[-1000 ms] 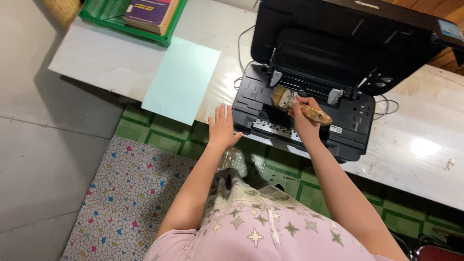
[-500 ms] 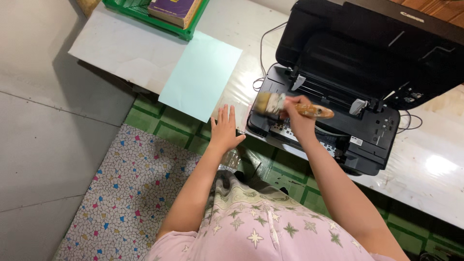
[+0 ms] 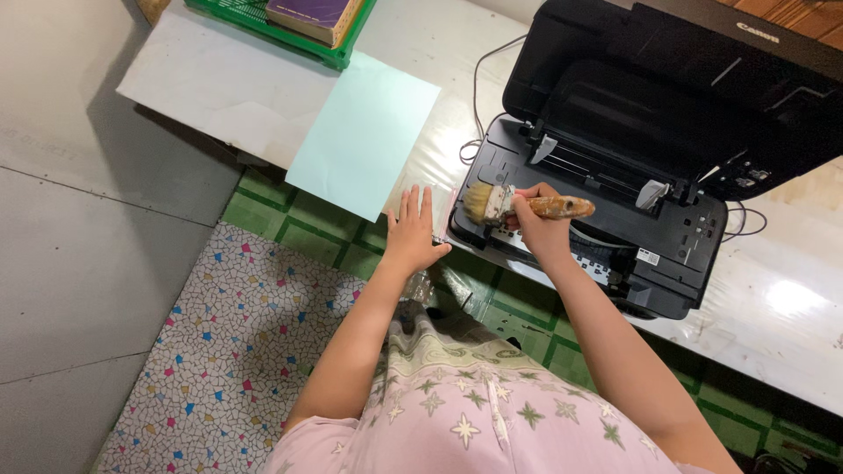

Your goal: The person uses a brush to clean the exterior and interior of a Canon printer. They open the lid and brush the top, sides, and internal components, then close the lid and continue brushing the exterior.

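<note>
Black plastic fills the right of the head view: a printer (image 3: pixel 667 167) with its lid raised stands on a pale bench (image 3: pixel 219 96), its cables trailing off to the left and right. The person's right hand (image 3: pixel 537 225) is clamped on a paintbrush (image 3: pixel 525 204) with a worn, paint-flecked wooden handle, held level over the near-left part of the printer's open body. The brush's pale bristles point left and meet the printer's left front corner, while the handle end points right above the inner tray. The left hand (image 3: pixel 413 233) lies flat with fingers spread and slightly apart, holding nothing, palm down at the bench's near edge just beside the printer's left front corner. A light blue sheet of paper (image 3: pixel 364 136) lies on the bench to the left of the printer, one corner hanging over the edge near the left hand's fingertips. At the top of the view a green tray (image 3: pixel 334 54) holds a purple book (image 3: pixel 316 16). Below the bench, green floor tiles (image 3: pixel 299 233) border a mosaic-patterned mat (image 3: pixel 237 342) flecked with red, blue and yellow.
</note>
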